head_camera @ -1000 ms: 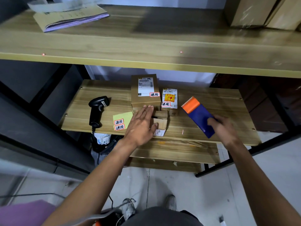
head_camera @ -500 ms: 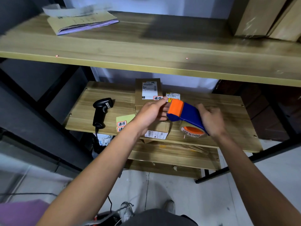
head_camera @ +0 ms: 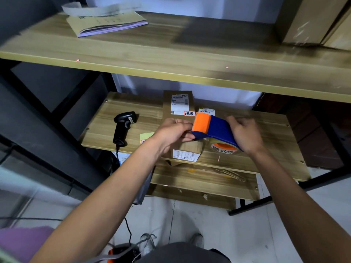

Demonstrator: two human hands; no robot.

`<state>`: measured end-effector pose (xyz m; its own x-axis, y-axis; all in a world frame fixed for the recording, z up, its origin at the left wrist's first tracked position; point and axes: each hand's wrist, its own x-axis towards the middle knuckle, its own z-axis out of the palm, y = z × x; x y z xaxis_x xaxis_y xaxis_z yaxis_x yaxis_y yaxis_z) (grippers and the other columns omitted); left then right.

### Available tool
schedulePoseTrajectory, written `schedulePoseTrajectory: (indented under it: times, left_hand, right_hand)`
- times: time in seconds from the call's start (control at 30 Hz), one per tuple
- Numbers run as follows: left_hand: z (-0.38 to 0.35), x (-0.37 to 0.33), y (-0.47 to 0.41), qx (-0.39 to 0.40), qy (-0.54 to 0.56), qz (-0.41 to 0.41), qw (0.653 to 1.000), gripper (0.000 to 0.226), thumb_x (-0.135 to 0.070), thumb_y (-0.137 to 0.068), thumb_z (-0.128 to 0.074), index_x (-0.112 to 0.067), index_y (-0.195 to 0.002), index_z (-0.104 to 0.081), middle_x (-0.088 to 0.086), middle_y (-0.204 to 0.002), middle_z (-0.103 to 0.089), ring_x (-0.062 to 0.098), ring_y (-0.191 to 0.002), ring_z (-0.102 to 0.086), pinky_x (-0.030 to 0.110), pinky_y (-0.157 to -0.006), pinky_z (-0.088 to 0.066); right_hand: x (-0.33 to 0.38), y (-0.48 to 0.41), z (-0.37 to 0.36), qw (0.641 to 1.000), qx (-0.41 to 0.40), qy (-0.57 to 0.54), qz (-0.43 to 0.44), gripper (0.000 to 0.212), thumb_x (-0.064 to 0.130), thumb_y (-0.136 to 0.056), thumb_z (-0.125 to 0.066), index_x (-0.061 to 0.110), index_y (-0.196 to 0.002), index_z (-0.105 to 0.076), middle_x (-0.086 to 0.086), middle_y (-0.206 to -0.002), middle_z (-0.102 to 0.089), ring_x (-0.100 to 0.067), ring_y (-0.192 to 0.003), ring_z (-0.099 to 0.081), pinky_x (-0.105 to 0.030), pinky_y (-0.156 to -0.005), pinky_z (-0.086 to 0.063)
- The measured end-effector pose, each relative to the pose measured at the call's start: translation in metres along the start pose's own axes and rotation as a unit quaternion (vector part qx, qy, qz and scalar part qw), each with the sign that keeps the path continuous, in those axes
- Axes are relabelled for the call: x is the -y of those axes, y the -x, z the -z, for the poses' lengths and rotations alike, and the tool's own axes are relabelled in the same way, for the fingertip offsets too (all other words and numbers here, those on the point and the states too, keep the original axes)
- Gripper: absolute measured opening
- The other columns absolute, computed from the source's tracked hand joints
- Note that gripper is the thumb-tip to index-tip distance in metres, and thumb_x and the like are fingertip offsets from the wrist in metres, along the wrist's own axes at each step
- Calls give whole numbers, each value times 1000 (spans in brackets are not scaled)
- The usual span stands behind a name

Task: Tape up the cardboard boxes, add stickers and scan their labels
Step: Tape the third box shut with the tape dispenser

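Wooden lower shelf (head_camera: pixel 266 130) holds the small cardboard box (head_camera: pixel 187 151) at its near edge, just below both grips. Your right grip (head_camera: pixel 245 133) clasps the tape dispenser (head_camera: pixel 214 128), lying left-right; your left grip (head_camera: pixel 171 133), nearer the box, pinches its orange nose.

A parcel packing room: wooden shelving (head_camera: pixel 190 59), labelled cardboard boxes (head_camera: pixel 177 103), a barcode scanner (head_camera: pixel 123 128).

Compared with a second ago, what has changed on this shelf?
The right hand carried the tape dispenser leftward from the shelf's right side to above the small box. The left hand lifted off that box and now pinches the dispenser's orange front end. The scanner, sticker sheet and tall labelled box stayed put.
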<state>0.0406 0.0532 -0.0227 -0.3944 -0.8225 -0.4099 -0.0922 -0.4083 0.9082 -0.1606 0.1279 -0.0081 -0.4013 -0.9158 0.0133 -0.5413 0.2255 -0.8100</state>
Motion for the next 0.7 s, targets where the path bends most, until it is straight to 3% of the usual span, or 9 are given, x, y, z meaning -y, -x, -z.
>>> schedulePoseTrajectory:
  times: [0.13, 0.2, 0.33, 0.47, 0.7]
  left_hand:
    - [5, -5, -2, 1, -22, 10, 1000, 14, -7, -98, -62, 0, -106, -72, 16, -90, -77, 16, -72, -72, 26, -77, -62]
    - [5, -6, -4, -9, -31, -5, 999, 16, -6, -99, -60, -1, -109, -73, 14, -93, -77, 16, -75, -71, 27, -78, -62]
    - [6, -7, -2, -34, -61, -43, 997, 15, -8, -102, -56, -7, -102, -71, 10, -91, -76, 11, -65, -69, 23, -67, -59]
    - [6, -6, 3, -41, -79, -84, 992, 16, -3, -104, -50, 1, -100, -65, 6, -84, -71, 13, -56, -64, 20, -55, -55]
    - [10, -6, 1, -79, -162, -140, 974, 19, 0, -102, -52, -2, -92, -68, 8, -73, -68, 11, -52, -57, 22, -51, -48]
  right_hand:
    - [7, -4, -1, 1000, 7, 10, 21, 59, 51, -92, -47, 0, -70, -68, -14, -63, -68, -31, -61, -65, -47, -69, -51]
    - [9, -5, -1, 1000, 15, 8, 19, 53, 47, -98, -48, 5, -73, -70, -11, -66, -70, -27, -63, -67, -43, -68, -52]
    - [13, -5, -3, 1000, 15, 19, 18, 48, 42, -103, -47, 10, -77, -72, -8, -70, -73, -22, -64, -70, -35, -65, -51]
    - [12, -7, -7, 999, 22, 29, 15, 49, 43, -103, -45, 9, -80, -72, -10, -72, -73, -22, -66, -70, -36, -68, -52]
    - [10, -14, -10, 999, 11, 27, 20, 51, 45, -103, -46, 9, -78, -73, -9, -69, -72, -22, -65, -69, -35, -66, -50]
